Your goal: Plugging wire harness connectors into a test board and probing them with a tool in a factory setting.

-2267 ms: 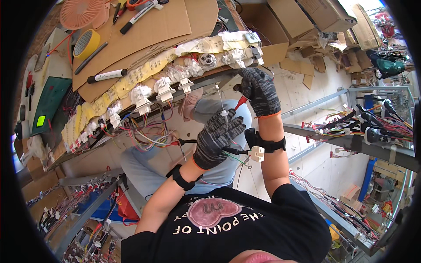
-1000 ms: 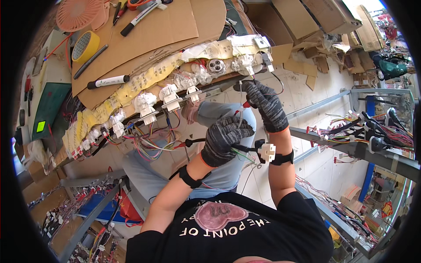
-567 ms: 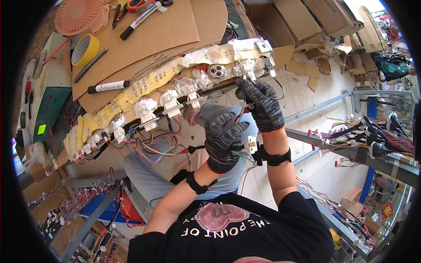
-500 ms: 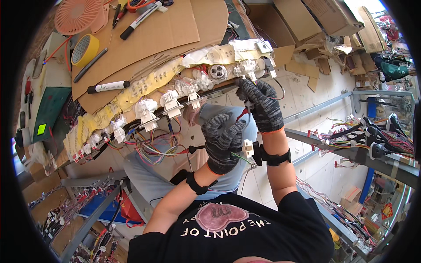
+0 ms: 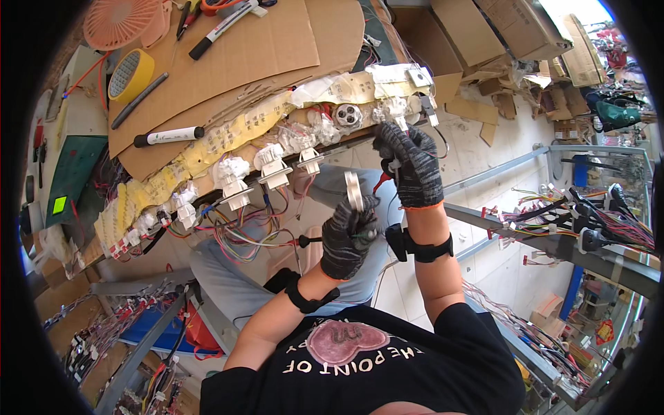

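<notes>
My left hand (image 5: 348,236), in a dark knit glove, grips a flat white connector (image 5: 354,191) with thin coloured wires trailing from it. My right hand (image 5: 413,166), also gloved, is just right of it and pinches a small red-handled tool (image 5: 382,182) below the board edge. Both hands sit under a row of white connector fixtures (image 5: 273,164) clamped along the edge of a cardboard-covered workbench (image 5: 263,55). Bundles of coloured wires (image 5: 232,238) hang from the fixtures to the left of my hands.
On the bench lie a black-and-white marker (image 5: 169,135), a yellow tape roll (image 5: 128,73), an orange fan guard (image 5: 123,21) and a green mat (image 5: 69,176). A metal rack with wire harnesses (image 5: 588,225) runs at the right. Cardboard boxes (image 5: 484,28) stand behind.
My left hand has risen toward the board edge and turned the white connector upward. My right hand stayed near the right end of the fixture row, shifting slightly.
</notes>
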A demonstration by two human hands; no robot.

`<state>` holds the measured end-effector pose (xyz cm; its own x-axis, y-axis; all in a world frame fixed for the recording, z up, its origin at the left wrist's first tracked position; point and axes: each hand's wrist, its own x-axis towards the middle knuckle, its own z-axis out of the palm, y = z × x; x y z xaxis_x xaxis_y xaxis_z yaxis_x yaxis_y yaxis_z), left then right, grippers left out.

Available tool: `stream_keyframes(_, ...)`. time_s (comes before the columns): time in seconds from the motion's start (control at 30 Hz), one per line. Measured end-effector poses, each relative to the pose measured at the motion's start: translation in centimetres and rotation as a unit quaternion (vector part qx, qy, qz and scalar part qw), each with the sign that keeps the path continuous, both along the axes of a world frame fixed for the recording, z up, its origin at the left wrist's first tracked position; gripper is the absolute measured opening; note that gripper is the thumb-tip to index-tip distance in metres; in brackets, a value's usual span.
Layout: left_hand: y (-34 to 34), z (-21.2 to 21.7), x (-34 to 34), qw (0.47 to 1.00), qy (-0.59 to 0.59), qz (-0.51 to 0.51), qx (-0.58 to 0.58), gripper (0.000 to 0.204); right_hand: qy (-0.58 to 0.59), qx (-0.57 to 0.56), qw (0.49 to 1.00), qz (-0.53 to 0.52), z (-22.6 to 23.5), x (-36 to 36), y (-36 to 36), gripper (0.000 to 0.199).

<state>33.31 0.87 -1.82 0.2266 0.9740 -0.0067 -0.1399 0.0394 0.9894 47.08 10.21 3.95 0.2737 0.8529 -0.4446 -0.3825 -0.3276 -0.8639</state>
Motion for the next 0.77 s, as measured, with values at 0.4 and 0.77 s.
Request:
stream_keyframes(0.4, 0.2, 2.1, -1.3, 0.972, -0.206, 0.088, -0.074, 0.02, -0.657, 0.208, 0.686, -0.232, 2.5, -0.3, -5.4, 0.021)
stream_keyframes(0.77, 2.0, 4.8, -1.9, 0.982, -0.052, 0.178, 0.026, 0.037, -0.045, 0.091, 0.991, 0.086, 2.6, -5.3, -3.3, 0.016)
